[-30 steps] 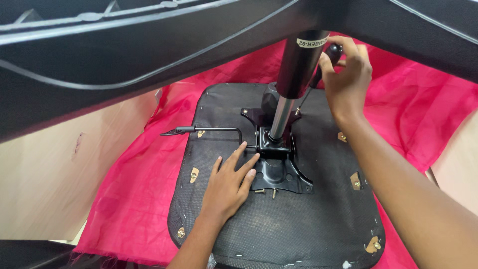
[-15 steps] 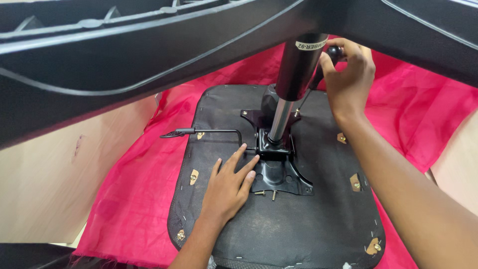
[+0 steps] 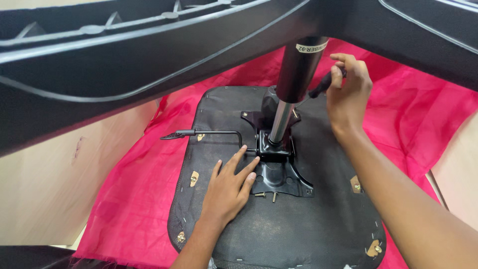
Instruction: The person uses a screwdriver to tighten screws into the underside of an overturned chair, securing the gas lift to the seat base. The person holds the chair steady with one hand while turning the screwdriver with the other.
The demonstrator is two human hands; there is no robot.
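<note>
Black screwdriver [image 3: 322,85] pinched in right hand [image 3: 348,94]; left hand [image 3: 230,188] spread beside metal plate [image 3: 279,174].

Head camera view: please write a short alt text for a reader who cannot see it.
A person's right hand holds a black-handled screwdriver beside the gas cylinder of an upturned chair seat, while the left hand lies flat against the metal plate. Two loose screws lie by the plate, and red cloth is spread under the seat.

Seat underside [image 3: 298,234] on cloth [image 3: 134,199]; mounting plate [image 3: 279,174] centred; lever [image 3: 199,133] left.
</note>
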